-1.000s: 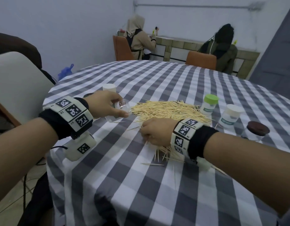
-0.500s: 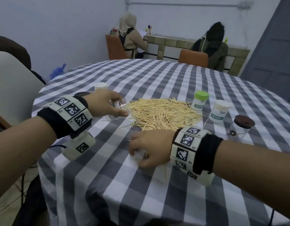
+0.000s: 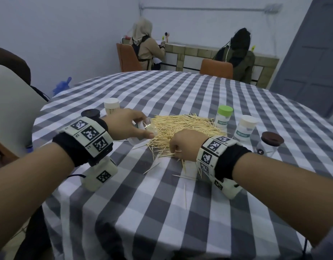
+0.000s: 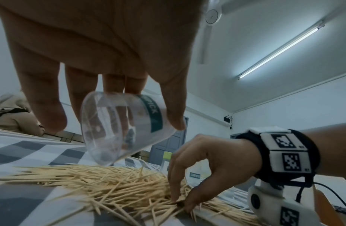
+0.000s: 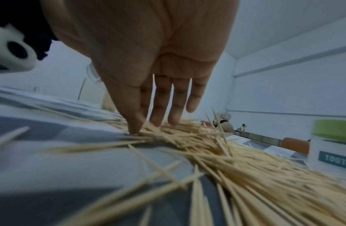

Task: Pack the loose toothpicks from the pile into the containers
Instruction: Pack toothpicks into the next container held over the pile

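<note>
A pile of loose toothpicks (image 3: 182, 126) lies on the grey-and-white checked tablecloth (image 3: 162, 203). My left hand (image 3: 145, 127) grips a clear lidless container (image 3: 148, 127), tilted on its side just above the pile's left edge. In the left wrist view the container (image 4: 121, 128) has a teal label and looks nearly empty. My right hand (image 3: 174, 152) reaches down at the pile's near edge. There its thumb and index finger pinch a few toothpicks (image 4: 177, 203). The right wrist view shows its fingertips (image 5: 135, 128) pressed into the pile (image 5: 245, 160).
To the right of the pile stand a green-lidded container (image 3: 224, 117), a white-lidded one (image 3: 245, 128) and a brown-lidded jar (image 3: 270, 145). A white-capped container (image 3: 111, 106) and a dark lid (image 3: 90, 113) sit behind my left wrist. Stray toothpicks (image 3: 184, 177) lie near me.
My right hand was nearer me on the cloth half a second ago; it has gone back to the pile's near edge and pinches toothpicks. The left hand still holds the tilted container.
</note>
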